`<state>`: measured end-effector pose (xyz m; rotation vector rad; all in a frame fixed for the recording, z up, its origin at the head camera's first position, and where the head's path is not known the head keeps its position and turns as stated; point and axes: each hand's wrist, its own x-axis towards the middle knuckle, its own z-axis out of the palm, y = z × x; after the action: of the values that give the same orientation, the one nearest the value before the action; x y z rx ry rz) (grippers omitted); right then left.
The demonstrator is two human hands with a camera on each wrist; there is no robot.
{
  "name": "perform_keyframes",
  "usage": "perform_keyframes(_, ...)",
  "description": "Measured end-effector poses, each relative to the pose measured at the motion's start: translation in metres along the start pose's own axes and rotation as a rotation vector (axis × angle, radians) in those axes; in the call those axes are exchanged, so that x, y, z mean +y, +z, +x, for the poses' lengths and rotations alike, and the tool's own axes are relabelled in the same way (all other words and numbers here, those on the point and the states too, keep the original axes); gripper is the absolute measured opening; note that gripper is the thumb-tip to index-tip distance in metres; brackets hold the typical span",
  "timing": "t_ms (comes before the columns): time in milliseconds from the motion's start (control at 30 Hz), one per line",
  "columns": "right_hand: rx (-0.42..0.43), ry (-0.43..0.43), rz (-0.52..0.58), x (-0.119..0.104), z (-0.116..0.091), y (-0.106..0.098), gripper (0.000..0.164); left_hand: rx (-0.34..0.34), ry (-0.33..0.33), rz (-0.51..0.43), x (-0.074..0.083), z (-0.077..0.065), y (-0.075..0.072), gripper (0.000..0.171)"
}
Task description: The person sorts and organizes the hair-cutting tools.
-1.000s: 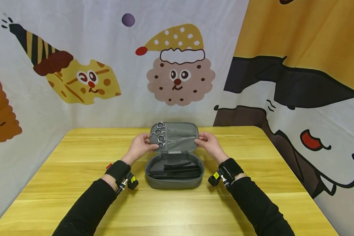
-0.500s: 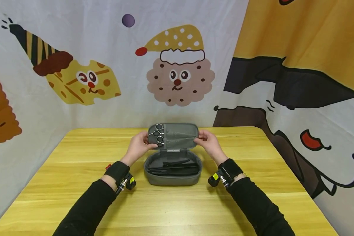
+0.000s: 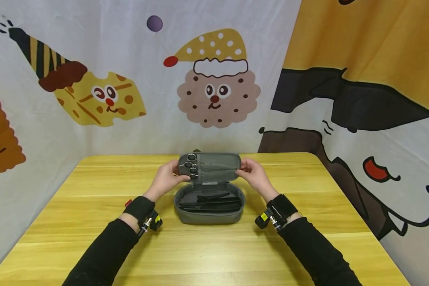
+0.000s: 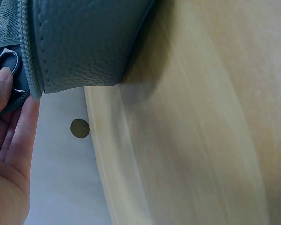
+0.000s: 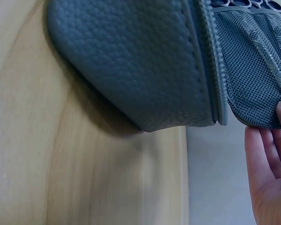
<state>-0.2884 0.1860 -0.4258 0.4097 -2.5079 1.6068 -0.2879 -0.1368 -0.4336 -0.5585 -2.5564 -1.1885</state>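
A grey zippered case [image 3: 209, 218] stands on the table with its lid [image 3: 219, 162] raised at the back and leaning somewhat forward. Several metal scissor handles [image 3: 191, 157] stick out of a pocket along the lid's left side. Mesh [image 5: 253, 51] covers much of the lid's inner face. Long black tools [image 3: 214, 207] lie in the case's bottom; their exact kind is unclear. My left hand [image 3: 166, 179] pinches the lid's left edge, thumb beside the lowest scissor handle, fingers behind. On the opposite edge, my right hand [image 3: 256, 177] pinches the lid, thumb on the mesh.
The wooden table [image 3: 214, 254] extends around the case, with its far edge close behind the lid. A printed curtain [image 3: 128, 139] hangs just beyond that edge. Each wrist carries a strapped camera.
The case first shifted slightly away from me and to the left. Since then the lid's top edge has dipped a little toward me, with both hands still pinching its sides.
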Motion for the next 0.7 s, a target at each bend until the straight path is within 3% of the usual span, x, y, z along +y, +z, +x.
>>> perform_keyframes(333,-0.061,-0.089,-0.039,-0.002,-0.008,-0.006,0.017,-0.011,0.098,0.070,0.006,-0.004,-0.004,0.033)
perform_keyframes(700,-0.130,-0.131,-0.087,-0.002,-0.014,-0.011,0.019,-0.062,0.151,0.132,0.008,-0.008,-0.006,0.036)
